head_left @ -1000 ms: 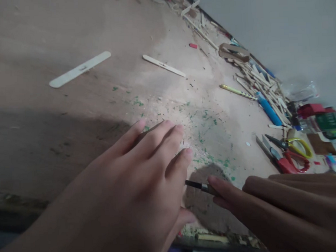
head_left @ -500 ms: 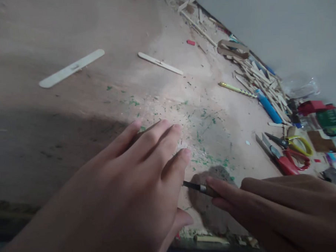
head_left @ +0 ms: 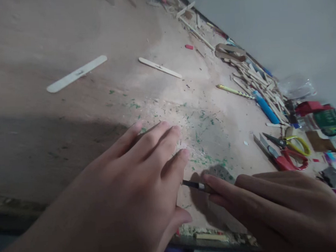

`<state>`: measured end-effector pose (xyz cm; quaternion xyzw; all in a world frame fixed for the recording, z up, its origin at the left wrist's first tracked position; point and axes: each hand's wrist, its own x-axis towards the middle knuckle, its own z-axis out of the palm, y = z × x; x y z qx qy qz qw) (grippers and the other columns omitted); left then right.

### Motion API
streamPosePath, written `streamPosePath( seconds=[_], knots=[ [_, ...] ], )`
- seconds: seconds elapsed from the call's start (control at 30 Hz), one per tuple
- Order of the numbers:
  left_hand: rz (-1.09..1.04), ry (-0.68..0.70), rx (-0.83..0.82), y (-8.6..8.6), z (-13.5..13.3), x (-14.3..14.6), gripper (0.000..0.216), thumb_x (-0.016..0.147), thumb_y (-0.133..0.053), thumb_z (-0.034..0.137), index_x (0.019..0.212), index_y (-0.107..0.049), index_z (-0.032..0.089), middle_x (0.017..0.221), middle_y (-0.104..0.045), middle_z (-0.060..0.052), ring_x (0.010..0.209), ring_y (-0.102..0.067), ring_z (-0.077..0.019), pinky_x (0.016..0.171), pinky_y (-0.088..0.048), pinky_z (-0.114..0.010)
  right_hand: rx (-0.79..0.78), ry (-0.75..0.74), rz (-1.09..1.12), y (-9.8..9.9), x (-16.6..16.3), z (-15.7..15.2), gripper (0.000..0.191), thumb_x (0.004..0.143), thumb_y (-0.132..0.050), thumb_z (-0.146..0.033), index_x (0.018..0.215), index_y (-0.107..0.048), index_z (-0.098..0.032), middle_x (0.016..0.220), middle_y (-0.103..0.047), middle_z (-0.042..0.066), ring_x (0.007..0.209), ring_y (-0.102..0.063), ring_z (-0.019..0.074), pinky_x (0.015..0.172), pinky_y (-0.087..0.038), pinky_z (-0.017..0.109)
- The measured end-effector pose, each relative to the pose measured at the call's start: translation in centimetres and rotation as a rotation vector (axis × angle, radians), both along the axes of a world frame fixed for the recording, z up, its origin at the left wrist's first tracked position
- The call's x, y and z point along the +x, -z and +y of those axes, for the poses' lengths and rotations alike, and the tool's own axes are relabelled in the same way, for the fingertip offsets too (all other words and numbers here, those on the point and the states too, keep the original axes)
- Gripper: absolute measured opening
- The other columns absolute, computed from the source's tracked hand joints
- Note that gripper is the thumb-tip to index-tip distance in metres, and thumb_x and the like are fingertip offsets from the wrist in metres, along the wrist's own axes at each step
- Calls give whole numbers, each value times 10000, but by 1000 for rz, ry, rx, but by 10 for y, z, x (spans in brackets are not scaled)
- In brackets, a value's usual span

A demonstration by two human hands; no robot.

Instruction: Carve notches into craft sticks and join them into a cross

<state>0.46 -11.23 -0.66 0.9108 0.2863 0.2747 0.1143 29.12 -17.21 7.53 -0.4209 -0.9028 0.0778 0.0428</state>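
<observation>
My left hand (head_left: 139, 179) lies palm down near the table's front edge, its fingers stretched forward and slightly apart. Whatever is under the palm is hidden. In my right hand (head_left: 260, 200) is a slim carving tool (head_left: 197, 185) with a dark shank and a silver collar, gripped by the handle. Its tip meets or passes behind the side of my left hand below the index finger, so I cannot see what it touches. Green shavings (head_left: 198, 137) are scattered around my left fingertips. Farther off lie two wooden craft sticks, a wide one (head_left: 65, 80) and a narrow one (head_left: 168, 71).
At right lie red-handled scissors (head_left: 285, 161), yellow-handled scissors (head_left: 299, 142), a yellow pencil (head_left: 233, 91) and a blue tube-like object (head_left: 266, 107). A pile of wooden sticks (head_left: 259, 79) runs along the wall. A small red piece (head_left: 189, 47) rests at the back.
The view has shifted slightly, so the table items sit a little differently in the picture. Both hands keep nearly the same pose, and the carving tool stays in my right hand.
</observation>
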Motion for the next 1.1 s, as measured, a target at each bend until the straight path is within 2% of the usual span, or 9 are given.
streamPosePath(
  seconds=[0.1, 0.23, 0.37, 0.47, 0.63, 0.77, 0.87, 1.0, 1.1],
  knots=[
    [-1, -11, -10, -1, -2, -1, 443, 1327, -496, 410, 1608, -740, 170, 1806, -753, -170, 1781, -622, -334, 1490, -537, -587, -74, 45, 109, 12, 1, -9, 299, 1359, -562, -176, 1622, -701, -207, 877, -841, -51, 560, -739, 130, 502, -534, 314],
    [14, -11, -10, 0, -4, -3, 443, 1326, -488, 400, 1623, -726, 172, 1820, -748, -164, 1762, -638, -329, 1472, -556, -601, -90, 187, 201, 24, -6, -23, 294, 1393, -491, -225, 1597, -701, -249, 1072, -944, 0, 726, -889, 123, 605, -668, 229],
    [32, -17, 4, 0, -1, -3, 469, 1343, -434, 408, 1650, -706, 179, 1862, -708, -148, 1790, -595, -310, 1485, -515, -561, -30, 159, 144, 25, -7, -23, 276, 1385, -522, -218, 1593, -704, -223, 1046, -935, 20, 759, -895, 142, 627, -677, 234],
    [41, -8, 11, -2, 1, -3, 467, 1342, -433, 401, 1644, -702, 168, 1862, -701, -169, 1785, -595, -336, 1480, -507, -580, 51, 89, 96, 26, -5, -20, 262, 1374, -567, -189, 1585, -720, -156, 861, -788, -49, 591, -708, 100, 648, -645, 222],
    [16, -22, -35, -2, 1, -3, 436, 1344, -472, 410, 1632, -718, 195, 1839, -732, -141, 1800, -591, -299, 1497, -500, -540, 277, 173, 179, 39, -12, -23, 191, 1343, -613, -97, 1437, -778, -118, 787, -740, -63, 548, -630, 71, 567, -542, 230],
    [22, -22, -40, -2, -1, -4, 425, 1337, -476, 408, 1623, -718, 208, 1850, -725, -134, 1805, -587, -300, 1484, -525, -549, 205, 188, 192, 38, -11, -26, 296, 1400, -480, -177, 1469, -767, -191, 822, -821, -38, 605, -752, 104, 584, -608, 231],
    [44, -16, -40, -3, -1, -3, 434, 1345, -436, 408, 1626, -700, 207, 1837, -731, -125, 1784, -600, -296, 1480, -518, -542, 120, 138, 159, 33, -7, -26, 266, 1396, -516, -198, 1536, -742, -200, 987, -929, 12, 734, -863, 122, 651, -672, 229],
    [44, -13, -25, -4, -1, -4, 455, 1363, -400, 454, 1617, -694, 215, 1840, -717, -125, 1784, -592, -291, 1470, -511, -538, 75, 144, 188, 33, -7, -24, 261, 1367, -581, -177, 1581, -730, -192, 1053, -940, 20, 707, -857, 120, 627, -668, 240],
    [69, -10, -4, -4, -1, -4, 469, 1347, -424, 418, 1663, -683, 187, 1828, -730, -153, 1787, -602, -323, 1453, -538, -583, 167, 239, 243, 32, -7, -21, 286, 1362, -532, -142, 1521, -763, -195, 883, -863, -22, 556, -745, 107, 525, -585, 255]
  ],
)
